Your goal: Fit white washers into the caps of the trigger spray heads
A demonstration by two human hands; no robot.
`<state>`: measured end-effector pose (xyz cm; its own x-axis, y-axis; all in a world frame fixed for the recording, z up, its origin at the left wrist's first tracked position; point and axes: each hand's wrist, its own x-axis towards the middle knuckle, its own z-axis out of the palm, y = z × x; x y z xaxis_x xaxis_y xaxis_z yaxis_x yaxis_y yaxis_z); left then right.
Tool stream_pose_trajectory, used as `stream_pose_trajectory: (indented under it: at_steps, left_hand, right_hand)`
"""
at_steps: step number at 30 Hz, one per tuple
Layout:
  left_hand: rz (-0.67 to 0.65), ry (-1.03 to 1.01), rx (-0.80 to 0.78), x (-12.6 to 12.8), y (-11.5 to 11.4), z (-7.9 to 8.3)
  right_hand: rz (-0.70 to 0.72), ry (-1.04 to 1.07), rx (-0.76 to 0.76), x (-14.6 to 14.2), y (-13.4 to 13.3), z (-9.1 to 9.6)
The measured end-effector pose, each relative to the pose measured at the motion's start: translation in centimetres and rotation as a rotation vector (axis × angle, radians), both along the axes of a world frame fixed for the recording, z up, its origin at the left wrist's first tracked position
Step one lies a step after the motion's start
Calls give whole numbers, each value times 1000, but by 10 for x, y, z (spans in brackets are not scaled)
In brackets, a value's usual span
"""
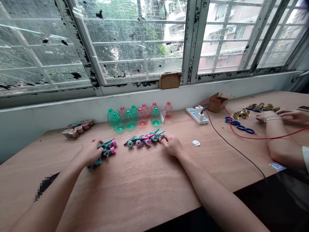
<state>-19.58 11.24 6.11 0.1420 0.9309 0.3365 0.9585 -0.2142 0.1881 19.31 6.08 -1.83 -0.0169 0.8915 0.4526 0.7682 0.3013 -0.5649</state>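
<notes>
My left hand [91,152] lies curled over a small pile of teal and pink spray-nozzle heads [107,150] on the wooden table [145,183]. My right hand [171,144] rests with bent fingers at the right end of a row of similar spray heads [144,140], its fingertips touching the last one. Behind both, several small green and pink plastic bottles [137,116] stand in a cluster near the wall.
Brown and pink caps [77,128] lie far left. A white power strip [197,115] with red and black cables sits right of centre. Another person's hands [281,116] work at far right among blue rings [238,125] and brass parts [251,109]. A cardboard box [218,101] stands by the wall.
</notes>
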Motion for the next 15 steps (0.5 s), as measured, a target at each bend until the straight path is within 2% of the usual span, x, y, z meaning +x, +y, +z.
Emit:
stream_pose_trajectory:
  at_steps: [3,5,9,12,15]
  left_hand:
    - [68,138,34,22,-10,7]
    - [-56,138,58,44,-17,7]
    - [-334,87,-69,87,-24,-9]
    - [-375,122,-123,105,-22,-24]
    - [-362,147,-90,109,-18,-29]
  right_hand:
    - [-4,54,-44,4,2,-2]
    - [13,82,-62,6,3,-3]
    - [56,94,-70,5,4,-6]
    - [73,78,-69,5,3,-6]
    - [72,69,-86,4,2,-6]
